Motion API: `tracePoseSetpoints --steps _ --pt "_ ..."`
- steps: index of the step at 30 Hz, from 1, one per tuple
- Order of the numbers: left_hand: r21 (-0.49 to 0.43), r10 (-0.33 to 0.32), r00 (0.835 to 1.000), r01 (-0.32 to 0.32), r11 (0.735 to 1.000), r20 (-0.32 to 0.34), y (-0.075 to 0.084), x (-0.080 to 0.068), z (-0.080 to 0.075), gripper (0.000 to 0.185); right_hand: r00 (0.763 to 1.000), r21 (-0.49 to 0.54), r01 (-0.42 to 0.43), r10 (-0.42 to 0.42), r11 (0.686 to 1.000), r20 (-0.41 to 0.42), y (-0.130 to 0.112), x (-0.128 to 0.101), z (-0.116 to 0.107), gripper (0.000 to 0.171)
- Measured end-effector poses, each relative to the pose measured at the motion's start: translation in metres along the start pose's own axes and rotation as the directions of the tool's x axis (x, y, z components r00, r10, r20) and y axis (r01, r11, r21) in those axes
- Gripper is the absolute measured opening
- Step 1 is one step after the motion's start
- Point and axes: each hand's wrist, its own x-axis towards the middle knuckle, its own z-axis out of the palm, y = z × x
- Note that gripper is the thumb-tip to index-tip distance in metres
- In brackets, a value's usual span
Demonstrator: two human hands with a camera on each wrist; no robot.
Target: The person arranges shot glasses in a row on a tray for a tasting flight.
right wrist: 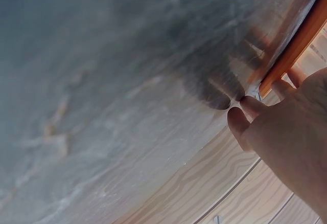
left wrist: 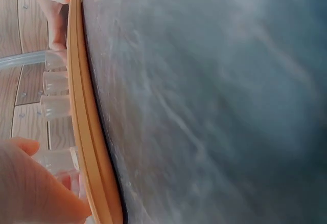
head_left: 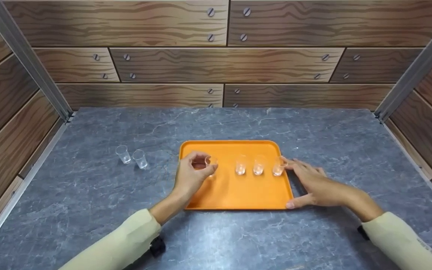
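Holding: the left hand pinches a small clear glass between curled fingers and thumb, over the left part of the orange tray.
Right hand: the right hand lies flat along the tray's right edge, fingers straight and spread, thumb against the near right corner; fingertips reach just beside the rightmost glass, though contact with it is hard to judge.
Tray: it sits on the grey marbled table, near the middle.
Row on tray: two more glasses stand upright between the held one and the rightmost.
Off tray: two glasses stand side by side on the table, well apart to the left.
Wrist views: blurred; the left one shows the tray edge with glasses along it.
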Motion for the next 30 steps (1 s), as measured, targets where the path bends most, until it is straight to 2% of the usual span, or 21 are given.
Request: tracePoseSetpoints --steps 10,16,23,30 --pt "-0.053 -0.054 0.998 0.055 0.997 0.014 -0.001 0.002 0.014 0.032 1.000 0.003 0.016 -0.016 1.000 -0.003 0.000 0.001 0.001 0.102" --pt "-0.039 -0.092 0.995 0.094 0.995 0.045 0.000 0.003 0.020 0.034 1.000 -0.001 0.020 -0.020 1.000 -0.009 0.000 0.001 -0.001 0.101" --pt "0.004 -0.086 0.994 0.086 0.996 0.068 0.004 0.001 0.023 0.035 1.000 -0.006 0.019 -0.019 1.000 -0.006 0.000 0.000 -0.001 0.101" --pt "0.030 -0.086 0.994 0.084 0.996 0.063 0.003 0.004 0.027 0.035 0.999 -0.017 0.035 -0.035 0.999 -0.017 0.001 0.001 0.000 0.101"
